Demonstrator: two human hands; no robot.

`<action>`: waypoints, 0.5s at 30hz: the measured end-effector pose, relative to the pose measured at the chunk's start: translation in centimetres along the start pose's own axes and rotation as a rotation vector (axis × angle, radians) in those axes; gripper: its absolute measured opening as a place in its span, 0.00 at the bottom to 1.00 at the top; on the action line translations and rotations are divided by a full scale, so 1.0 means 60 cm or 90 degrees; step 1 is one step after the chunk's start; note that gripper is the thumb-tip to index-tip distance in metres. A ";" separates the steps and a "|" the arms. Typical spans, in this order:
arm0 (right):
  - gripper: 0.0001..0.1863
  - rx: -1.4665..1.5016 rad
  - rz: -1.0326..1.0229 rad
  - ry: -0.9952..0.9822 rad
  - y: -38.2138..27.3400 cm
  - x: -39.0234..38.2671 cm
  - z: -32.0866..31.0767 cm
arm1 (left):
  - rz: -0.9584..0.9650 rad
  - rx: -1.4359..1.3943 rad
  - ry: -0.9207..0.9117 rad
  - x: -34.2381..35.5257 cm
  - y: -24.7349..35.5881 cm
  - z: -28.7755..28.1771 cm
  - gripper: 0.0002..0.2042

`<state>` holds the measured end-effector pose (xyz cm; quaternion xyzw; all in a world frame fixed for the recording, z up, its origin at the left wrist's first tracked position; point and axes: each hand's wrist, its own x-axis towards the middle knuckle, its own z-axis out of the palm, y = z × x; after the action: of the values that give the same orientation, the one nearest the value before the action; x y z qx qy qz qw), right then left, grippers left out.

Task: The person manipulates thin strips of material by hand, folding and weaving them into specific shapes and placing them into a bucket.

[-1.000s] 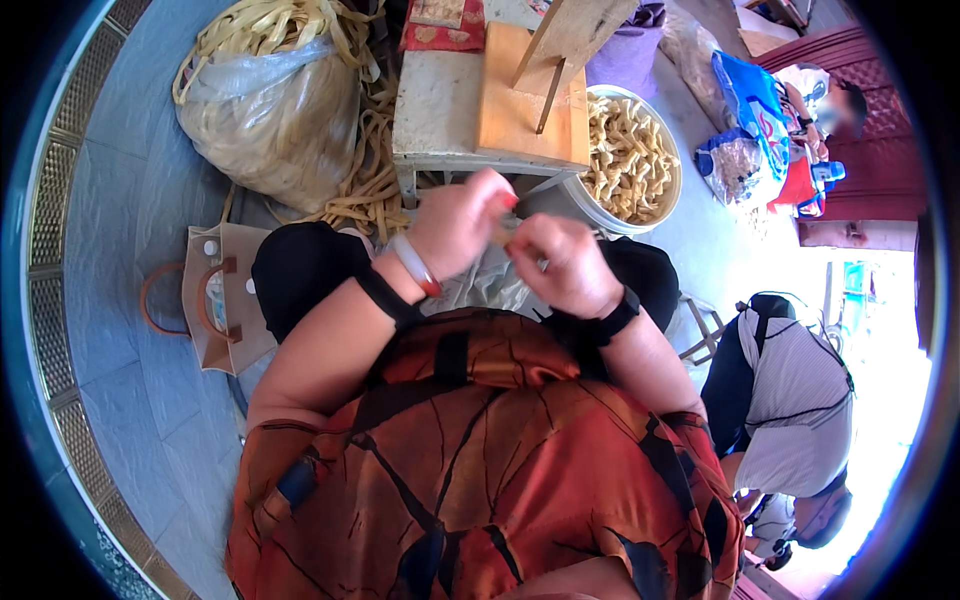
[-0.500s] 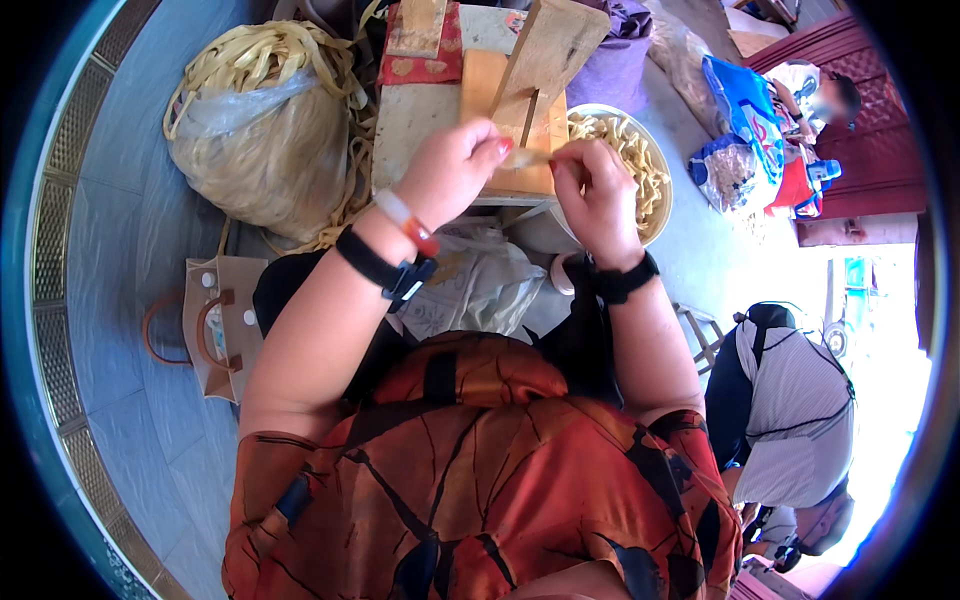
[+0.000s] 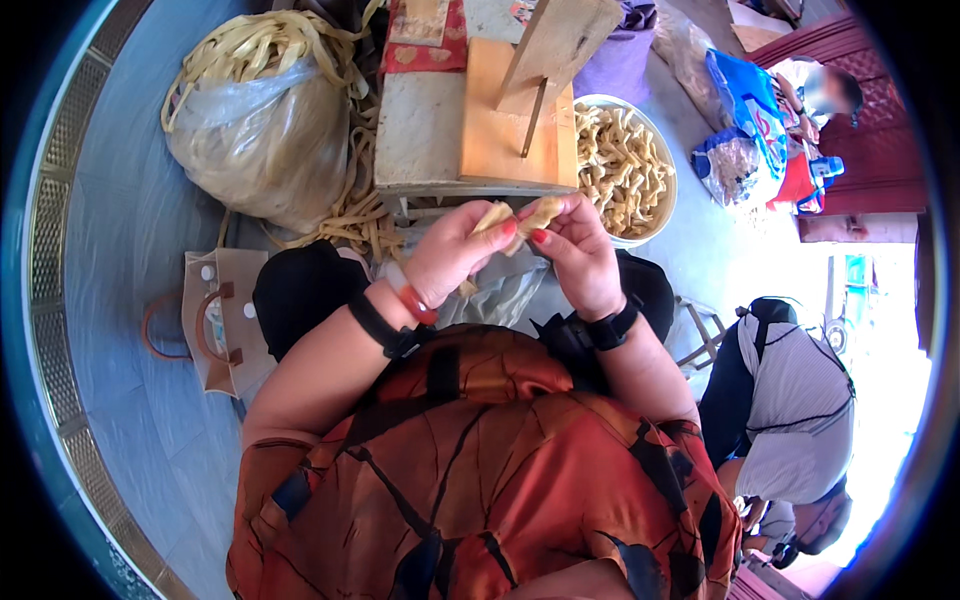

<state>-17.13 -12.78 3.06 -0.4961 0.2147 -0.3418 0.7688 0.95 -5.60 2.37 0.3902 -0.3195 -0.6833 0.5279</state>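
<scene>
My left hand [image 3: 452,250] and my right hand [image 3: 582,262] meet below the near edge of a low table [image 3: 410,140]. Both grip a pale tan strip piece [image 3: 538,217], which looks folded or twisted between thumbs and fingers. On the table stand a pale wooden board [image 3: 485,150] and an upright plank [image 3: 540,50] with a slot-like dark line beside it. To the right, a white bucket [image 3: 668,190] holds several similar knotted tan pieces [image 3: 615,165]. Behind my left hand, loose tan strips [image 3: 375,215] spill from a large translucent bag [image 3: 255,145].
A beige handbag [image 3: 243,356] stands on the tiled floor to my left. A crumpled sheet [image 3: 510,295] lies below my hands. At right are a co-worker [image 3: 790,410] bending beside a metal frame [image 3: 700,340], another person [image 3: 800,90] farther back, a purple sack [image 3: 610,70] and blue packages [image 3: 750,100].
Both hands rose toward the table half a second ago and are now lower again, nearer me. They have come closer together, and the tan piece between them shows more clearly.
</scene>
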 end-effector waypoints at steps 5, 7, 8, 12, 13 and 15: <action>0.13 -0.241 -0.119 -0.065 0.007 -0.025 0.011 | -0.013 -0.008 -0.023 -0.026 -0.001 -0.006 0.10; 0.12 -0.021 0.162 -0.144 -0.023 -0.029 -0.013 | 0.091 0.087 -0.017 -0.029 -0.024 -0.024 0.09; 0.11 0.029 0.198 -0.143 -0.032 -0.039 -0.018 | 0.131 0.246 -0.011 -0.039 -0.023 -0.024 0.08; 0.09 0.068 0.280 -0.175 -0.028 -0.051 -0.003 | 0.257 0.475 -0.060 -0.047 -0.010 0.008 0.06; 0.08 0.036 0.314 -0.191 -0.019 -0.051 -0.002 | 0.274 0.492 -0.079 -0.047 -0.010 0.011 0.06; 0.07 0.110 0.342 -0.234 -0.017 -0.052 -0.009 | 0.307 0.526 -0.115 -0.047 -0.011 0.011 0.06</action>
<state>-19.93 -11.10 3.74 -0.4083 0.1658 -0.0489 0.8963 0.48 -2.72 2.68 0.4215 -0.6897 -0.3886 0.4423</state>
